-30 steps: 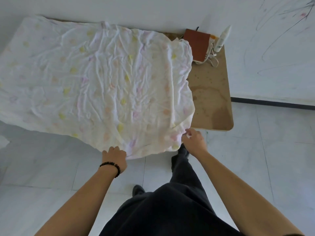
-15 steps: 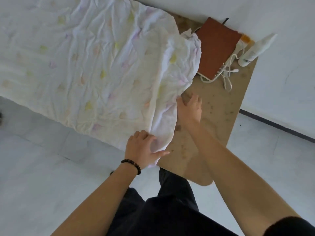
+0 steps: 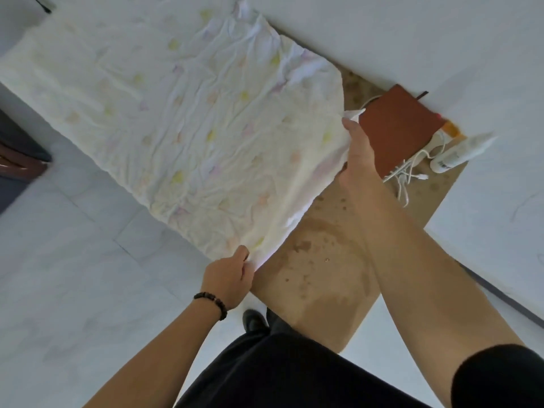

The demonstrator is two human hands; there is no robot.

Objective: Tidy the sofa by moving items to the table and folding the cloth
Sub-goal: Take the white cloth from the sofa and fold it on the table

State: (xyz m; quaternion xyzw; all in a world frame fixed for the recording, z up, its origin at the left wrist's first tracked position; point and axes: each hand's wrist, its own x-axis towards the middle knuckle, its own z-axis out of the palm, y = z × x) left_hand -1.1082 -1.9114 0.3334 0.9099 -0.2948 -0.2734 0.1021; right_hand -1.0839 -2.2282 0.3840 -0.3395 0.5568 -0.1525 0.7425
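Your left hand [image 3: 228,279] pinches cloth [image 3: 191,119] corner, 6 o'clock | right hand [image 3: 357,154] grips 3 o'clock corner | edge taut, likely for folding

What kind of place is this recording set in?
Likely a plain room in a home: pale tiled floor, a worn brown table by a white wall, and a cloth spread across it.
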